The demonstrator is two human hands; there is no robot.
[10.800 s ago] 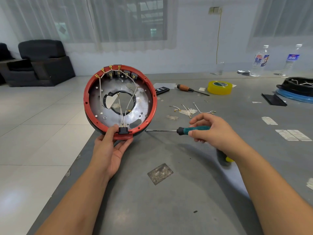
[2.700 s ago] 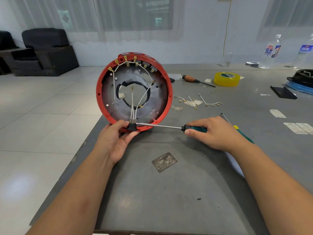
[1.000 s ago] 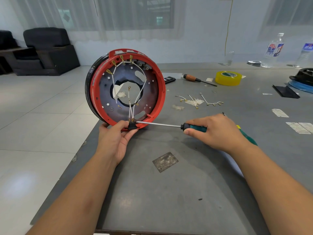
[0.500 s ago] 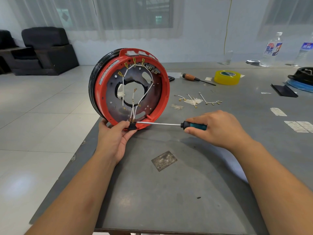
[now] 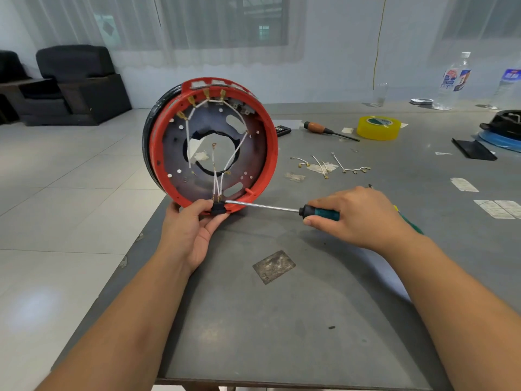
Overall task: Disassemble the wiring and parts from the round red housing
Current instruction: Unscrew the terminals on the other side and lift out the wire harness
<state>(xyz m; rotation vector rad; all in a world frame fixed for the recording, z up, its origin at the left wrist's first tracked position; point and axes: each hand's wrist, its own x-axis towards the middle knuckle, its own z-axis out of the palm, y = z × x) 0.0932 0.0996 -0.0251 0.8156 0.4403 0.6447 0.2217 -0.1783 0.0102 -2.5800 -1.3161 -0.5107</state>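
The round red plastic housing [image 5: 210,142] stands on edge at the near-left corner of the grey metal desk [image 5: 282,320], its open face turned towards the person so the white wires [image 5: 225,170] and brass terminals are within reach. The left hand [image 5: 194,230] grips its bottom rim, thumb on the small black connector block [image 5: 217,208], probably to steady it. The right hand [image 5: 358,218] is clenched around the green-handled screwdriver [image 5: 320,213], whose tip meets that block, apparently to pry it free. Loose removed wires [image 5: 329,165] lie farther right, clear of the work.
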